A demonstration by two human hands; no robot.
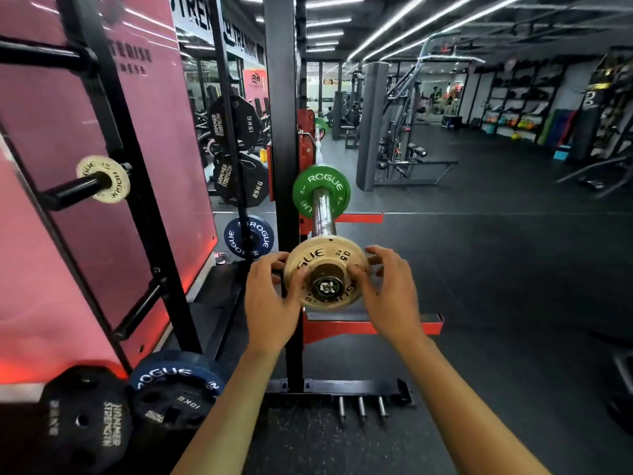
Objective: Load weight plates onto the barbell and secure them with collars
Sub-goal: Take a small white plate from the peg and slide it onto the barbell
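- Cream ROGUE change plate (325, 258) sits on the very end of the barbell sleeve (322, 214), face toward the camera; "GUE" and small digits readable on it, the rest hidden by fingers. The sleeve's end cap shows through the plate's centre hole, its sticker too blurred to read.
- Left hand (272, 299) grips the plate's left edge, thumb on the face, fingers curled behind the rim.
- Right hand (390, 289) grips the right edge the same way, upper fingers spread and lifted off the rim. Both hands are clamped on this one plate.
- Further along the sleeve, apart from the cream plate, a green plate (321, 192) marked "ROGUE" sits near the rack end.
- Barbell rests in a black squat rack upright (281, 132) with red fittings; red spotter arm (373, 325) runs below the hands.
- Storage peg at left carries a second cream plate (103, 180), "ROGUE" readable.
- Blue plate (249, 237) beyond the upright reads "ROGUE".
- Black plates (236, 150) stored behind read "HAMMER STRENGTH", "15KG" and "25KG".
- Low left: blue ROGUE plate (178, 385) over a black "10KG" plate; beside it another black plate (85, 423) marked "HAMMER STRENGTH".
- Pink wall panel (68, 108) bears partial lettering, unclear; overhead sign shows "TRAINING".
- No collar can be made out on the sleeve.
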